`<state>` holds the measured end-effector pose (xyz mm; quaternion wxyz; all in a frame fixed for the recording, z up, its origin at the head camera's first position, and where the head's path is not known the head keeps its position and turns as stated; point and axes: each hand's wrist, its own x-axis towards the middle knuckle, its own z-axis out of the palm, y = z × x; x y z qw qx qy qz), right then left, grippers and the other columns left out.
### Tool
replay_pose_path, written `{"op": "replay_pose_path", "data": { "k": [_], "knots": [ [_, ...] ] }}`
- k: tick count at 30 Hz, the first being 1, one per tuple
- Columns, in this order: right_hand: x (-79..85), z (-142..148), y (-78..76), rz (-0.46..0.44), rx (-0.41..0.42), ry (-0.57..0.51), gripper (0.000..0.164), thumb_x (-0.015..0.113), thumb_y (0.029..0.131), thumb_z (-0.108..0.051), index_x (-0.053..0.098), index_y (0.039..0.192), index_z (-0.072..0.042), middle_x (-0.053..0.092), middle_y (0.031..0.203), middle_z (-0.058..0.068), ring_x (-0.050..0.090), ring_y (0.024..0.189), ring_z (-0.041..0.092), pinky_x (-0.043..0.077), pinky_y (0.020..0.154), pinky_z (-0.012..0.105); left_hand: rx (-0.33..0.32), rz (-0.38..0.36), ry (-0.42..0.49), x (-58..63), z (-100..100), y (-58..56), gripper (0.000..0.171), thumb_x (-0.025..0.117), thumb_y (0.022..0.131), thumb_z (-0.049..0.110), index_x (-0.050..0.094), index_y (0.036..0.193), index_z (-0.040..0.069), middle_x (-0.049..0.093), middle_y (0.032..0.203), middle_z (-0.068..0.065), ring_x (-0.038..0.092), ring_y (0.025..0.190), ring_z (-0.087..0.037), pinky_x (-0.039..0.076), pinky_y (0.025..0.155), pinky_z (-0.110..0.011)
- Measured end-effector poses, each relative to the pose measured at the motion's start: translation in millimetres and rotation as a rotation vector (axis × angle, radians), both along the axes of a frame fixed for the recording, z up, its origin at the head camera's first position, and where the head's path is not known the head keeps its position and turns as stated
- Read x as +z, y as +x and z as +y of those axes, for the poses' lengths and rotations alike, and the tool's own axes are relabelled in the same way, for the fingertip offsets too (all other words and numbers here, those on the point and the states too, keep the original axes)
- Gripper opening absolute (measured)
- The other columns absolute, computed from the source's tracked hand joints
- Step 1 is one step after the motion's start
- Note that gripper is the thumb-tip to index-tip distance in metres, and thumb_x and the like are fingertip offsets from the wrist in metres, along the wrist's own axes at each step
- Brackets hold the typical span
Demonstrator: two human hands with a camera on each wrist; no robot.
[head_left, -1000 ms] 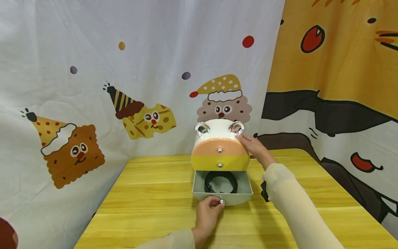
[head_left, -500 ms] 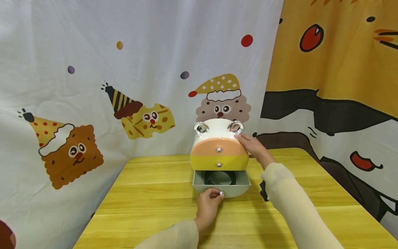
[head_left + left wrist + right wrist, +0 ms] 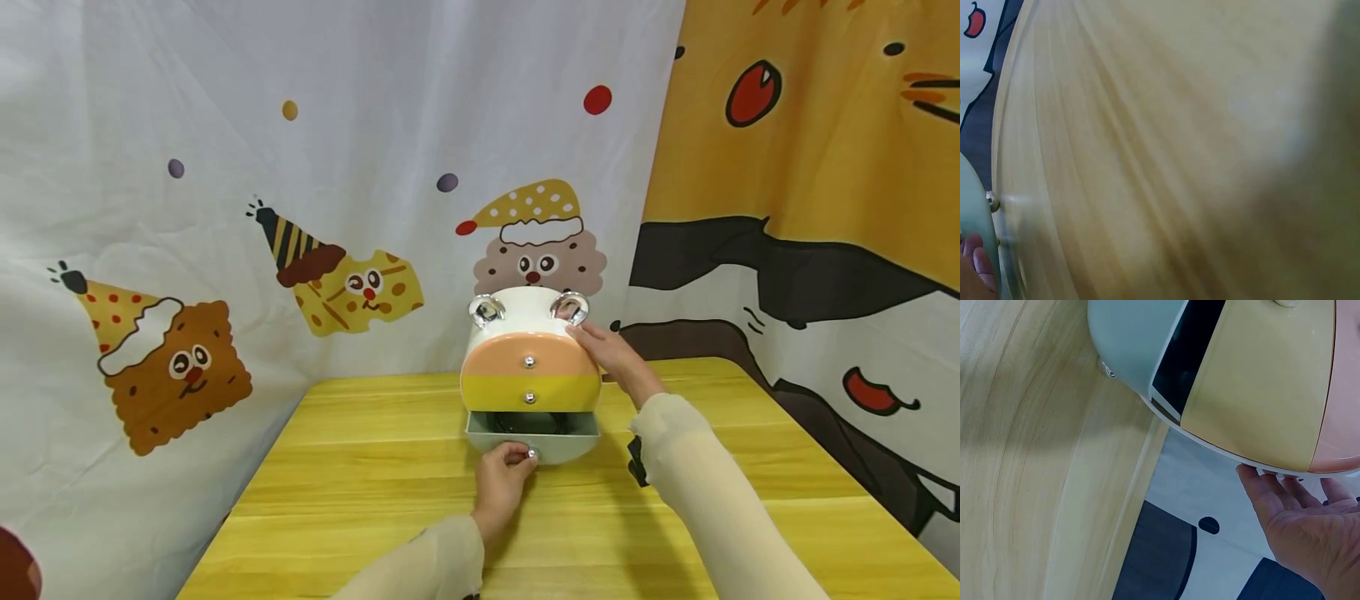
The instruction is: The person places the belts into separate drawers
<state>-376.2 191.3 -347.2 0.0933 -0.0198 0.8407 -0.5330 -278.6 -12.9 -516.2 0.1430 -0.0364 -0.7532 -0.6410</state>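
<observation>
A small drawer box (image 3: 517, 321) with a white top and two silver ear-like rings stands on the table. Its orange and yellow drawers are closed, and the grey-green bottom drawer (image 3: 487, 444) sticks partway out. Inside lies a coiled black cable (image 3: 555, 423), mostly hidden. My left hand (image 3: 497, 486) pinches the silver knob (image 3: 532, 453) of that drawer; in the left wrist view only some fingers (image 3: 984, 262) show at the lower left corner. My right hand (image 3: 618, 360) rests against the box's right side with fingers extended, as the right wrist view also shows (image 3: 1310, 528).
The box stands near the back of the yellow wood-grain table (image 3: 375, 467). A white curtain (image 3: 360, 125) with cartoon prints hangs behind it. A small black object (image 3: 637, 461) shows beside my right sleeve.
My left hand has moved forward, sliding the bottom drawer further into the box, so less of the cable shows. The right hand has stayed on the box's side.
</observation>
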Motion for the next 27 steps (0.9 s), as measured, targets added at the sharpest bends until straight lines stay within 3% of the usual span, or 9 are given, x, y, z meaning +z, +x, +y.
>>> {"op": "replay_pose_path", "data": {
  "k": [16, 27],
  "knots": [
    [-0.7, 1, 0.1, -0.002, -0.001, -0.002, 0.078, 0.043, 0.096, -0.067, 0.023, 0.159, -0.025, 0.026, 0.159, 0.018, 0.030, 0.140, 0.043, 0.036, 0.105, 0.062, 0.005, -0.042, 0.006, 2.6, 1, -12.3, 0.009, 0.079, 0.080, -0.001, 0.074, 0.086, 0.003, 0.072, 0.080, -0.001, 0.064, 0.070, -0.008, 0.054, 0.062, -0.022],
    [2.7, 0, 2.6, -0.009, -0.005, 0.006, 0.079, 0.042, 0.096, -0.067, 0.021, 0.159, -0.025, 0.023, 0.160, 0.020, 0.029, 0.141, 0.044, 0.036, 0.105, 0.062, 0.044, -0.013, -0.025, 1.3, 2, -19.1, 0.011, 0.081, 0.077, -0.001, 0.075, 0.083, 0.004, 0.072, 0.077, 0.000, 0.064, 0.070, -0.007, 0.052, 0.064, -0.022]
  ]
}}
